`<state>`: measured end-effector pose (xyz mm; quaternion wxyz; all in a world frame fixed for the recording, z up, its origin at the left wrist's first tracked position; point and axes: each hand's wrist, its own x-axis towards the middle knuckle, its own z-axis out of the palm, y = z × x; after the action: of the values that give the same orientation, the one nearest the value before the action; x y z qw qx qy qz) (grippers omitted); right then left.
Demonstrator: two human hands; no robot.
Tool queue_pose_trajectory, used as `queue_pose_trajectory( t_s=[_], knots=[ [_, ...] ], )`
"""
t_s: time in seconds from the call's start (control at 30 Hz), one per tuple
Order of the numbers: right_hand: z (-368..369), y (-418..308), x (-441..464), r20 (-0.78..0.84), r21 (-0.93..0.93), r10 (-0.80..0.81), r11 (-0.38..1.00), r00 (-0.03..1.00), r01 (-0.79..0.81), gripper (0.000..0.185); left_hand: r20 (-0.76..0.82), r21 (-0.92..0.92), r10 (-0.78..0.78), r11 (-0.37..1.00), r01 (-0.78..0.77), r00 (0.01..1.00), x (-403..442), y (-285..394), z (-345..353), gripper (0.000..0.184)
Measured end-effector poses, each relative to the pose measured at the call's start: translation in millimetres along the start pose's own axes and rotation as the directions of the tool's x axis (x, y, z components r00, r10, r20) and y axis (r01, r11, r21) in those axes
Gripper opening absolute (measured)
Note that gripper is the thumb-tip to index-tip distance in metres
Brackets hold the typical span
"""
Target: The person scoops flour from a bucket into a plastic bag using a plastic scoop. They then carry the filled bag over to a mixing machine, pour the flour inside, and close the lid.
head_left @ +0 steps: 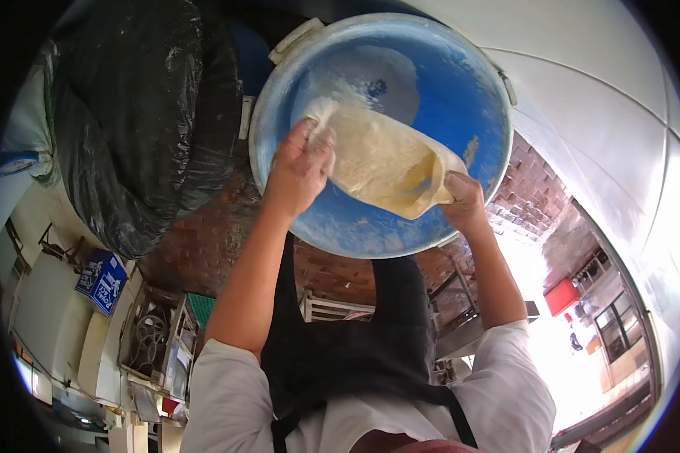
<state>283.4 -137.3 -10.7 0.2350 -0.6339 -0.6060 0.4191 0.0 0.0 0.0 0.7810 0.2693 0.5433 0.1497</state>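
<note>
Between my two hands is a pale yellow, scoop-like plastic container (389,162), tilted, with off-white flour-like powder in or on it. My left hand (302,166) is closed on its left end, where a whitish crumpled part sticks up past the fingers; I cannot tell what that part is. My right hand (463,200) grips the edge of its open right end, thumb on top. Both hands are dusted white. Under the container stands a large round blue tub (461,98), with whitish powder on its inner wall and a pale patch at its bottom.
Black plastic sheeting (128,113) covers a large bulky shape left of the tub. A brick floor (196,249) shows below. White tiled wall (582,60) rises at right, near a bright doorway. A blue box (102,281) lies on equipment at lower left.
</note>
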Motion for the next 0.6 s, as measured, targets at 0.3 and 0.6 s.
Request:
queue_pose_trajectory(
  t_s=[0.3,0.6],
  knots=[
    [66,-6,46,0.048,0.031,0.066,0.997,0.997,-0.067,0.03,0.375,0.418,0.079,0.875,-0.245,0.923,-65,-14,38,0.022],
    [83,-5,25,0.043,0.028,0.075,0.997,0.996,-0.076,0.024,0.183,0.66,0.229,0.692,-0.293,0.956,-68,-43,38,0.04]
  ],
)
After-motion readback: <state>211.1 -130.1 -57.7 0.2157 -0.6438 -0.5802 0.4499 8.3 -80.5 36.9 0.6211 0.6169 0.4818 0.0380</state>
